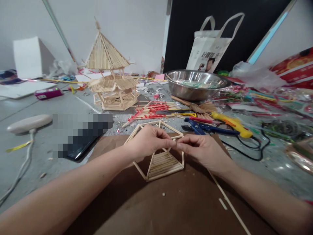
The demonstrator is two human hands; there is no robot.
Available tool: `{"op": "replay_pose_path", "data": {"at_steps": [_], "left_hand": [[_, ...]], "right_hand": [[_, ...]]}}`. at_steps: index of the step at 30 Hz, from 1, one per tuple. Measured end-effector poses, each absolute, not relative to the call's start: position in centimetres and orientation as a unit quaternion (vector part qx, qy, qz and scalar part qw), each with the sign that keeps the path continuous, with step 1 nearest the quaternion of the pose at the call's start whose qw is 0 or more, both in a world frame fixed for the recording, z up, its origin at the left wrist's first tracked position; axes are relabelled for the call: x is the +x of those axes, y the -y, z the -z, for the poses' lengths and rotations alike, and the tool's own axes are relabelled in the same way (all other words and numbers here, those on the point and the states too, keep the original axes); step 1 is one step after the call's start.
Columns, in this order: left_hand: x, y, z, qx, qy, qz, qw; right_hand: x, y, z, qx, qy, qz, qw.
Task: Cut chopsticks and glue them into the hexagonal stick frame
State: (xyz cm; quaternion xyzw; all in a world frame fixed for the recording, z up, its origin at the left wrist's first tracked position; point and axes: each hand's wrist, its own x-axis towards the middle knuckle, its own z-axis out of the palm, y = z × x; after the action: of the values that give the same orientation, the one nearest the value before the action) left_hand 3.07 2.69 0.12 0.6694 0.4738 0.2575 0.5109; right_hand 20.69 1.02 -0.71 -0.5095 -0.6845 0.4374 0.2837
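Observation:
My left hand [153,140] is closed in a pinch over a six-sided frame of thin wooden sticks [165,179]. A pale stick end [174,140] shows at its fingertips. Opposite it, almost touching, the fingers of my right hand [199,150] are pinched together too. From beneath that hand a long thin wooden stick [228,196] runs toward the lower right; its upper end is hidden. One wedge of the frame is filled with rows of sticks [165,164]. Brown sheet [137,209] lies under the frame, with a short stick offcut [222,204] on it.
Beyond the frame stands a wooden-stick pavilion [113,85]. Red-and-white wrapped sticks [153,110], blue-handled pliers [211,128] and a yellow glue gun [231,124] with a black cord lie ahead. A steel bowl [195,93] sits behind. A dark phone [84,147] is at left.

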Motion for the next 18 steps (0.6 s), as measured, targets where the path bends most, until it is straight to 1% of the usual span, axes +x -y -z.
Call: {"op": "replay_pose_path", "data": {"at_steps": [4, 8, 11, 18], "left_hand": [[2.1, -3.8, 0.0, 0.744, -0.515, -0.131, 0.406], [1.8, -4.4, 0.4, 0.789, -0.507, -0.075, 0.340], [1.7, -4.6, 0.5, 0.803, -0.499, -0.056, 0.322], [1.6, -4.7, 0.5, 0.803, -0.482, -0.054, 0.346]], "right_hand": [[21.0, -1.7, 0.7, -0.529, 0.739, -0.343, 0.237], [21.2, -2.1, 1.4, -0.521, 0.777, -0.297, 0.193], [21.3, -2.2, 1.8, -0.516, 0.788, -0.290, 0.169], [21.3, -2.4, 2.0, -0.509, 0.799, -0.279, 0.159]]}}
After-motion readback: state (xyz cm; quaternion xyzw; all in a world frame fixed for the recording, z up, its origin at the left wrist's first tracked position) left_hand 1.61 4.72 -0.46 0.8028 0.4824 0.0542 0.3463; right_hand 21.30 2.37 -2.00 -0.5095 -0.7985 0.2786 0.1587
